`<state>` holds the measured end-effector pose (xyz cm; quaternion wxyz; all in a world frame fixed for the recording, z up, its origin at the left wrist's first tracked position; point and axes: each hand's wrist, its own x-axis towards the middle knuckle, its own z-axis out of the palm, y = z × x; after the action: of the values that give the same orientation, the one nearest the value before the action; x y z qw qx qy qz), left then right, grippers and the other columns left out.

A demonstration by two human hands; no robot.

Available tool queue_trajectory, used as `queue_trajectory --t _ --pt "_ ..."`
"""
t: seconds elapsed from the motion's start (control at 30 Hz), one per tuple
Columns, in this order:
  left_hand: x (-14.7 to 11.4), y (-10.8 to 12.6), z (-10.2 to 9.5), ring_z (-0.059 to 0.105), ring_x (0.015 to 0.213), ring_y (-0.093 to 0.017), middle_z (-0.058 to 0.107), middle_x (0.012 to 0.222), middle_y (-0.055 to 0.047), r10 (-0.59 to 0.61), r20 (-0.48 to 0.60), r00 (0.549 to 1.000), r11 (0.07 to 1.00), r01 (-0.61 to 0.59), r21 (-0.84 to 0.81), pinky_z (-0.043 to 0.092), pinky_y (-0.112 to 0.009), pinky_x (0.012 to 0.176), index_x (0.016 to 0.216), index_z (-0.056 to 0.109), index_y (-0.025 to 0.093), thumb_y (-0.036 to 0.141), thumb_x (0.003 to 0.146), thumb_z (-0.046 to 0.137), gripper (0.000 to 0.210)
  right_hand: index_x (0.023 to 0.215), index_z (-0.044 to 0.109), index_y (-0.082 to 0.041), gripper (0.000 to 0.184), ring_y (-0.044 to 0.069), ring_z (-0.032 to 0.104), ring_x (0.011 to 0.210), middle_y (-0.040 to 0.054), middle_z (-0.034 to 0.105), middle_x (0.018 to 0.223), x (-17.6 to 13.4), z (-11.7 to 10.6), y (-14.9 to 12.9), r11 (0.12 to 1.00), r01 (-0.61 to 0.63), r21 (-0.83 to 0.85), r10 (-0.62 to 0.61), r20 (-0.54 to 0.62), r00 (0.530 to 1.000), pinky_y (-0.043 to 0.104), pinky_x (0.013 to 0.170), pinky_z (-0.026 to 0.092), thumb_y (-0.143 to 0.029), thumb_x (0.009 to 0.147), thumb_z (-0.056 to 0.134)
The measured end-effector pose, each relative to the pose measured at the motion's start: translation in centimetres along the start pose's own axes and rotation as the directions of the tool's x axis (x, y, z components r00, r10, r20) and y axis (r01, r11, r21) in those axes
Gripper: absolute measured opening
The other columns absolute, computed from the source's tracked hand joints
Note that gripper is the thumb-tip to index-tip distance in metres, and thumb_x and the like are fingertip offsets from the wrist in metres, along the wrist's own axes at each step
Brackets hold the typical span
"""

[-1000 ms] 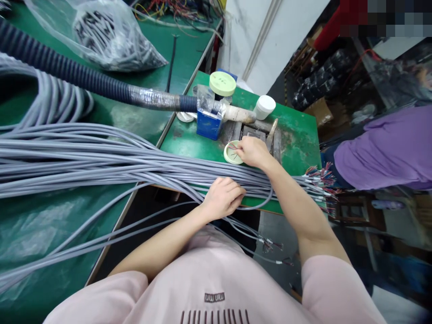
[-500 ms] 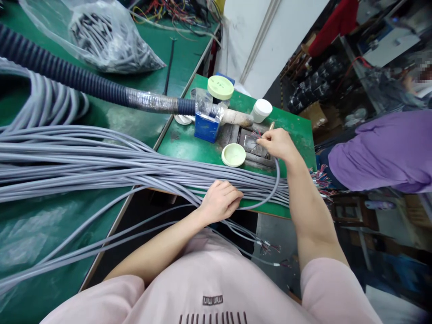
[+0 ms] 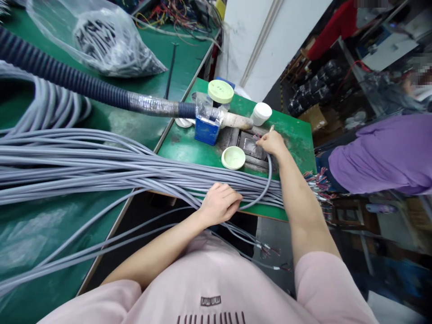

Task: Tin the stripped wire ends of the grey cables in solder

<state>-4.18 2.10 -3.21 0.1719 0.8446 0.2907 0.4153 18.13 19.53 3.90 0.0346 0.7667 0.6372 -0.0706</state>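
My right hand (image 3: 272, 143) pinches a grey cable (image 3: 269, 173) close to its stripped end. Thin coloured wires (image 3: 257, 137) stick out of that end, over a small metal pot with a shiny surface (image 3: 249, 144); whether they touch it I cannot tell. From there the cable bends down in a curve to my left hand (image 3: 221, 204), whose fingers are curled round it at the front edge of a thick bundle of grey cables (image 3: 189, 170). A pale green shallow tub (image 3: 233, 158) sits just left of the pot.
A black corrugated hose (image 3: 101, 92) ends in a nozzle beside the pot, resting on a blue box (image 3: 206, 130). Behind stand a white tub (image 3: 261, 113) and a yellow-green lid (image 3: 220, 91). A plastic bag of cable pieces (image 3: 111, 42) lies back left. A person in purple (image 3: 381, 153) is at right.
My right hand has shifted a little to the left with the cable end, and the cable's curve has moved left with it. My left hand stays on the bundle.
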Motion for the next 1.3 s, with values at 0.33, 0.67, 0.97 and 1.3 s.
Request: queue_trajectory --t 0.33,0.67,0.97,1.3 --pt "0.1 0.1 0.0 0.052 0.07 -0.014 0.067 0.074 0.0 0.002 -0.003 1.0 1.0 -0.002 0.014 0.031 -0.033 0.066 0.089 0.061 0.018 0.017 0.089 0.049 0.012 0.09 0.076 -0.012 0.025 0.027 0.067 0.099 0.0153 0.073 0.102 0.7 0.8 0.2 1.0 -0.016 0.001 0.016 0.008 1.0 0.033 0.085 0.05 -0.029 0.077 0.064" --pt "0.0 0.0 0.0 0.052 0.07 -0.014 0.067 0.073 0.0 0.008 -0.018 1.0 1.0 -0.008 0.012 0.031 -0.033 0.066 0.091 0.061 0.018 0.016 0.088 0.051 0.011 0.065 0.07 -0.013 0.023 0.019 0.06 0.071 0.0073 0.065 0.068 -1.1 -1.1 0.3 0.997 0.069 0.028 -0.066 -0.09 0.994 0.028 0.064 0.04 -0.029 0.078 0.06" --pt "-0.1 0.0 0.2 0.052 0.071 -0.015 0.067 0.074 0.0 0.008 -0.002 1.0 1.0 -0.008 0.016 0.033 -0.033 0.067 0.092 0.06 0.019 0.016 0.088 0.05 0.011 0.052 0.057 -0.016 0.029 0.012 0.041 0.058 -0.0001 0.049 0.056 -6.2 -2.3 -3.1 0.907 0.392 0.152 -0.383 -0.089 0.92 0.027 0.056 0.026 -0.029 0.077 0.056" --pt "-0.3 0.0 0.2 0.052 0.072 -0.015 0.066 0.074 0.0 0.004 -0.007 1.0 1.0 -0.004 0.021 0.032 -0.034 0.067 0.091 0.06 0.019 0.015 0.088 0.049 0.012 0.069 0.068 -0.016 0.025 0.015 0.055 0.072 0.0054 0.067 0.082 -8.1 -2.9 -5.8 0.895 0.445 -0.012 -0.445 -0.041 0.894 0.027 0.063 0.031 -0.029 0.085 0.054"
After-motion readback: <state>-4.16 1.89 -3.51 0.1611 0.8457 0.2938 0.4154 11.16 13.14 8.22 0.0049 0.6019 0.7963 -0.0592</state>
